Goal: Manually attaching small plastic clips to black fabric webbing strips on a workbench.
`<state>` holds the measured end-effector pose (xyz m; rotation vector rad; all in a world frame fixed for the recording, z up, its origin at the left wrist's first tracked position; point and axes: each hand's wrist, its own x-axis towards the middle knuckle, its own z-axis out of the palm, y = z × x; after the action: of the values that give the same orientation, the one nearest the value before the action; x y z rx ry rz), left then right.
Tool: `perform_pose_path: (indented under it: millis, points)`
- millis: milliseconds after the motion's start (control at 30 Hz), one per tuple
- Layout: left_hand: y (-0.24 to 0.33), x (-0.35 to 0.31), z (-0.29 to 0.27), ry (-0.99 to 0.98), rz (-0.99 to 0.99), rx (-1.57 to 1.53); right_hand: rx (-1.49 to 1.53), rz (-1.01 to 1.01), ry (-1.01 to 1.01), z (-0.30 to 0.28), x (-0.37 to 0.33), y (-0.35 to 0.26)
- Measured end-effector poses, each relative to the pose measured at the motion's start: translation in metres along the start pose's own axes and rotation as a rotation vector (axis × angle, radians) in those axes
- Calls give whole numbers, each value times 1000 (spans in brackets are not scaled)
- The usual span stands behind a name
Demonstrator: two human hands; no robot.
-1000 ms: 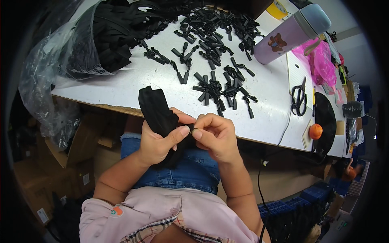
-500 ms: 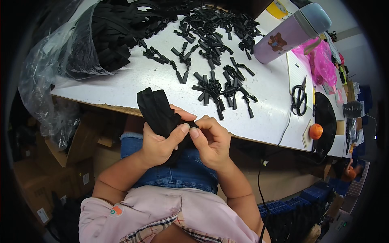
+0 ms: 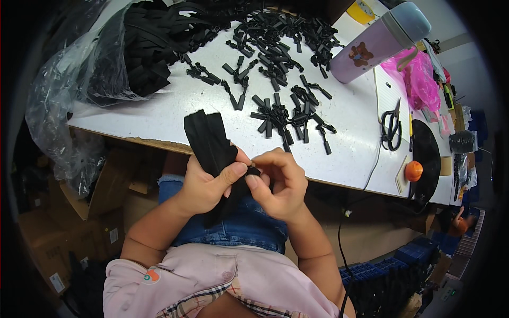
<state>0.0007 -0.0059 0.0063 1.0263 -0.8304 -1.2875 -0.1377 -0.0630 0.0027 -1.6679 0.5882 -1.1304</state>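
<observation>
My left hand [image 3: 208, 183] is closed round a bundle of black fabric strips [image 3: 209, 139], whose upper ends stand up above the fist near the table edge. The lower part of the bundle hangs over my lap. With thumb and fingers, my right hand [image 3: 280, 183] pinches a small black end [image 3: 253, 171] that sticks out beside my left thumb. The two hands almost meet there. What exactly lies between the right fingertips is mostly hidden. Several black zipper pulls with cord loops [image 3: 275, 114] lie scattered on the table in front of the hands.
A clear plastic bag [image 3: 101, 63] full of black strips [image 3: 146, 58] lies at the far left. To the right are a lilac bottle [image 3: 366, 50], black scissors [image 3: 391, 130], a pink plastic bag [image 3: 419, 79] and an orange fruit [image 3: 413, 171]. Cardboard boxes [image 3: 58, 241] stand below the table.
The bundle has shifted slightly right and stands more upright. My right hand has moved slightly right, its index finger lifted somewhat, the pinch still at the small black end.
</observation>
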Motion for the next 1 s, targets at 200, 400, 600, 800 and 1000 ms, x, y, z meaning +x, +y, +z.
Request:
perform_pose_path:
  millis: [200,400,600,800,1000]
  points:
    - [-1,-1,4,67,156,165,-114,280,-498,-13,7,-5]
    - [-5,1,-5,51,-22,247,-318,-116,-124,0,11,-12]
    - [-9,0,-5,-114,10,186,-218,-131,-84,-2,14,-10]
    - [-5,-4,-5,-50,-38,-71,274,317,-109,-6,2,-13]
    - [-1,1,-1,-4,634,606,192,265,-91,-1,-1,-5]
